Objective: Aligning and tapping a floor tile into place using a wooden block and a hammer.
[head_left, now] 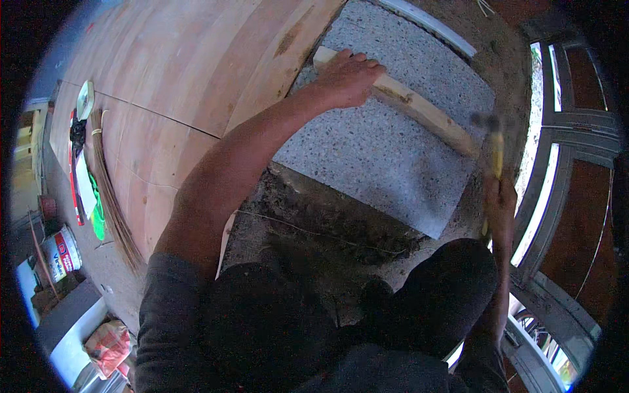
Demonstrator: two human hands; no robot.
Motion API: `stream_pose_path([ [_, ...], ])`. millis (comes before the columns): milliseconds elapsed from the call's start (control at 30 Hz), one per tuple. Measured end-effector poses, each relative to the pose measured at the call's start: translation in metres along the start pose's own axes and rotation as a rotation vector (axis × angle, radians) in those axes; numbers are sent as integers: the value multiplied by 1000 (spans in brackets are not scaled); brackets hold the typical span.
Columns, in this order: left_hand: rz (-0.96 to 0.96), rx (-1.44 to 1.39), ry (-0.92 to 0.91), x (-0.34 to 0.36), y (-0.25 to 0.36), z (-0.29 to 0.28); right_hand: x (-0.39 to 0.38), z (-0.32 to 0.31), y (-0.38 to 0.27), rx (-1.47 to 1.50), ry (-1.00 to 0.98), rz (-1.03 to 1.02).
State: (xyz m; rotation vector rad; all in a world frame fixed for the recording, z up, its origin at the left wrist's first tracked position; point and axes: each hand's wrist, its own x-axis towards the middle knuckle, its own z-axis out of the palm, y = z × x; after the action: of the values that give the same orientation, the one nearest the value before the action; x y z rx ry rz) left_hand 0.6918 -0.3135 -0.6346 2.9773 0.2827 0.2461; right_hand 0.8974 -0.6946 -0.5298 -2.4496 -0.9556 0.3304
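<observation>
A pale wooden beam (pixel 426 116) lies slantwise across a grey speckled slab (pixel 367 164). My left hand (pixel 350 78) grips the beam near its far left end, fingers wrapped over the top. To the right, beyond the beam's near end, my right hand (pixel 500 196) is closed around the yellow handle of a hammer (pixel 498 154). The hammer's dark head is smeared by motion and stands apart from the beam. Under the slab's near edge, dark bare soil (pixel 314 203) shows, with a thin string (pixel 314 234) running across it.
Large pinkish-brown tiles (pixel 151 137) cover the floor on the left, bordering the slab. On them lie a bundle of thin sticks (pixel 108 183), a red level-like bar (pixel 73 170) and a green item (pixel 97 209). A white bucket (pixel 62 252) stands left; a dark window frame (pixel 557 150) rises right.
</observation>
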Motion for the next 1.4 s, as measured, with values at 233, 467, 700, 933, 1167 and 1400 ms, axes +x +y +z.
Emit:
stream_pose_path([
  [233, -71, 20, -63, 0, -1, -13, 60, 61, -105, -80, -225, -384],
  [467, -83, -5, -27, -3, 1, -21, 75, 95, -116, -177, -223, -426],
  [700, -85, -25, 42, -5, 1, -17, 74, 92, -117, -225, -244, -433],
  [933, -39, 26, 25, -5, -1, -20, 73, 96, -117, -196, -196, -480],
  [1167, -80, -23, 0, -3, 0, -22, 70, 87, -122, -227, -186, -486],
  [1400, -76, -103, 24, -7, 0, -20, 68, 92, -119, -203, -161, -450],
])
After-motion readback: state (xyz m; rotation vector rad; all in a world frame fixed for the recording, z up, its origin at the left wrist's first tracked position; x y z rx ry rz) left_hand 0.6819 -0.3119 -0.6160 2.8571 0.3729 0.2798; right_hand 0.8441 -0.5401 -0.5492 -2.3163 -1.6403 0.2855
